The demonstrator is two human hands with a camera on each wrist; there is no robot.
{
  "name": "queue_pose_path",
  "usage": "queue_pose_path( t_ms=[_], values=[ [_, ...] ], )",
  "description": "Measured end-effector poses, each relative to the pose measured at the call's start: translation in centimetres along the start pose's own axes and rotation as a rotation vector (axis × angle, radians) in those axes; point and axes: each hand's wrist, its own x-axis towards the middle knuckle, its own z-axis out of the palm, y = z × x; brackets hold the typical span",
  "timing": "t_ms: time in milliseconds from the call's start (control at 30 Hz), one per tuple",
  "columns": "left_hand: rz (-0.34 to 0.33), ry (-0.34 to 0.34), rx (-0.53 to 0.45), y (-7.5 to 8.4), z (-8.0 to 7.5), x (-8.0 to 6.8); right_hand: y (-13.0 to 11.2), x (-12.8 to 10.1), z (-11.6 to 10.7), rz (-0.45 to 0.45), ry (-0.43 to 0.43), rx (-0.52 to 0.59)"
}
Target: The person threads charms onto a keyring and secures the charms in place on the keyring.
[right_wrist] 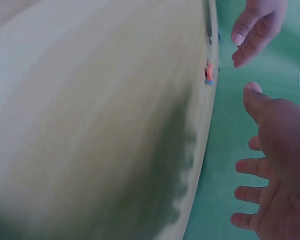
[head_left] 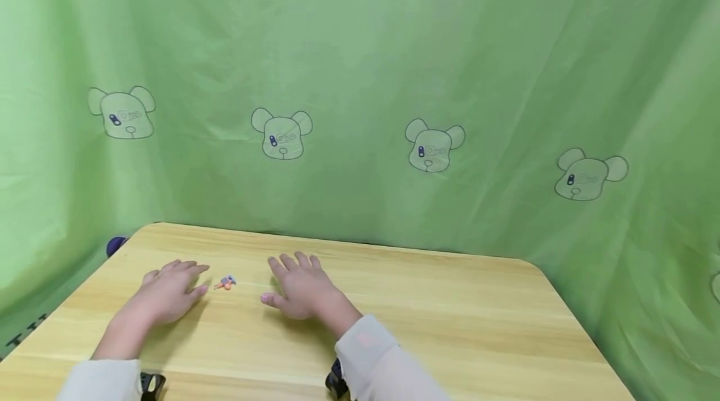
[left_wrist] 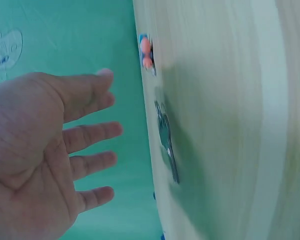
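My left hand (head_left: 171,293) hovers palm down over the left part of the table, its fingers extended and holding nothing. In the left wrist view a slim, shiny metal tool (left_wrist: 166,140) lies on the wood in this hand's shadow; from the head view the hand hides it. Beside the left thumb is a small orange and blue trinket (head_left: 226,282) with rounded orange parts. To the right of the trinket, my right hand (head_left: 304,292) is also held palm down above the table, fingers spread, with nothing in its grasp.
The wood-grain table (head_left: 461,320) has rounded far corners and extends well to the right of both hands. A green curtain (head_left: 360,64) printed with bear heads hangs behind it and along the sides. Black wrist gear (head_left: 335,381) shows at the right cuff.
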Motion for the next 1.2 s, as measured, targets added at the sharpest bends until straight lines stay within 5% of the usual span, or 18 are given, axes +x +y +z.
queue_pose_path(
  t_ms=[400,800,1200],
  values=[
    [-0.056,-0.117,-0.147,-3.1,-0.2,0.5,-3.2,2.5,0.0,-0.183,-0.017,-0.053],
    [-0.012,-0.099,-0.232,-4.6,0.0,0.4,-4.9,5.8,1.0,-0.227,-0.012,-0.044],
    [-0.010,-0.100,-0.233,-4.4,0.4,1.0,-6.9,8.0,2.2,-0.192,-0.045,-0.060]
  ],
)
